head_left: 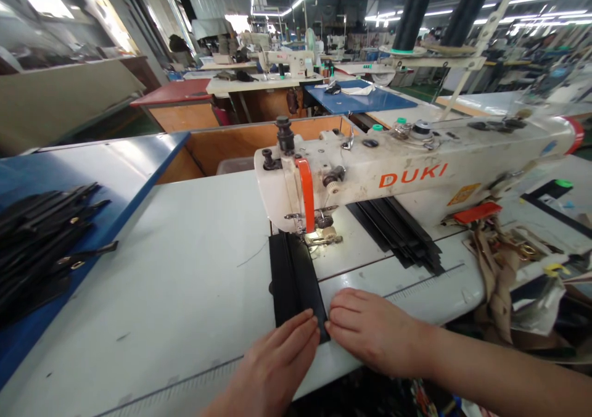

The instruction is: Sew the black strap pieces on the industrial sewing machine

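Note:
A black leather-like strip [298,275] lies lengthwise on the white sewing table, its far end beneath the needle area of a white sewing machine [356,170] marked DUKI. A fold or seam line runs along it. My left hand [282,355] presses its closed fingers on the near end of the strip, from the left; the thumb is hidden. At the strip's lower right edge, my right hand [370,327] has its fingertips bunched together and gripping the edge. The presser foot [324,238] sits in lamplight just right of the strip's far end.
Several black strips [398,235] are fanned out behind the machine head's underside. On the left, a blue table [139,158] bears a pile of black straps [41,238] with metal fittings. Tan straps [494,275] hang at the right. Black thread cones [413,16] stand above the machine.

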The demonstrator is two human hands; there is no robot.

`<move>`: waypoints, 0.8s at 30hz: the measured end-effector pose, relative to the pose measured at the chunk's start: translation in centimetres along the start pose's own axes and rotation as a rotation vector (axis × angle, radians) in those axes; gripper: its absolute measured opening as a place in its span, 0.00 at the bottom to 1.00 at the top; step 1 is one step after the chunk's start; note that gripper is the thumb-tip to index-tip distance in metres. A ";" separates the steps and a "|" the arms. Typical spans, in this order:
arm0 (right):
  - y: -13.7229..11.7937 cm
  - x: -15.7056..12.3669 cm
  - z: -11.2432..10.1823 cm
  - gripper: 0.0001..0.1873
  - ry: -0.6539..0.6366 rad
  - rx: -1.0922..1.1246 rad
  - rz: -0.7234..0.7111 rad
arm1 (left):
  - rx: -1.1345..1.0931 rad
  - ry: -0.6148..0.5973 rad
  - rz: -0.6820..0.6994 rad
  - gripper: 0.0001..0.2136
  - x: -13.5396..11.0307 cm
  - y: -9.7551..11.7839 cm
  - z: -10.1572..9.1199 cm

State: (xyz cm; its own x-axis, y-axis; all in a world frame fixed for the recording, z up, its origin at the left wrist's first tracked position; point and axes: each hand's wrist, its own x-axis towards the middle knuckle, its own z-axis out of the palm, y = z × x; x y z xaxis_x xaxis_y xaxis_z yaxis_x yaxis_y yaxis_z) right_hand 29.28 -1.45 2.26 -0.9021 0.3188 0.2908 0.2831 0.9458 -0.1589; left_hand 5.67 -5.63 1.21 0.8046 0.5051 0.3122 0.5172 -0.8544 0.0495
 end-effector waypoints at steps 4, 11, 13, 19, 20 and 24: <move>1.6 1.1 0.5 0.11 0.055 -0.066 0.002 | -0.029 0.028 -0.042 0.17 0.9 -1.6 0.0; 4.0 2.8 1.2 0.10 0.047 -0.134 0.069 | 0.000 0.111 -0.048 0.16 2.2 -4.8 0.5; 4.7 3.3 1.2 0.09 0.032 -0.148 0.091 | 0.002 0.133 -0.059 0.16 2.5 -5.7 0.7; 6.3 4.9 1.4 0.07 0.067 -0.189 0.183 | -0.013 0.180 -0.140 0.16 3.4 -8.1 1.5; 6.4 5.2 1.5 0.07 0.076 -0.193 0.202 | -0.009 0.186 -0.148 0.16 3.5 -8.5 1.6; 6.7 5.7 1.9 0.08 0.111 -0.201 0.256 | 0.004 0.208 -0.185 0.16 4.1 -10.1 1.9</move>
State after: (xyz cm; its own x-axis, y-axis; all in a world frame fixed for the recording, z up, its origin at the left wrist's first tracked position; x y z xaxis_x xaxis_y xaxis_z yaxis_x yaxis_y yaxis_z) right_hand 25.41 6.58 1.05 -0.7558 0.5416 0.3680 0.5640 0.8240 -0.0543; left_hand 4.26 5.33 0.16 0.6196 0.6161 0.4863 0.6511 -0.7495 0.1200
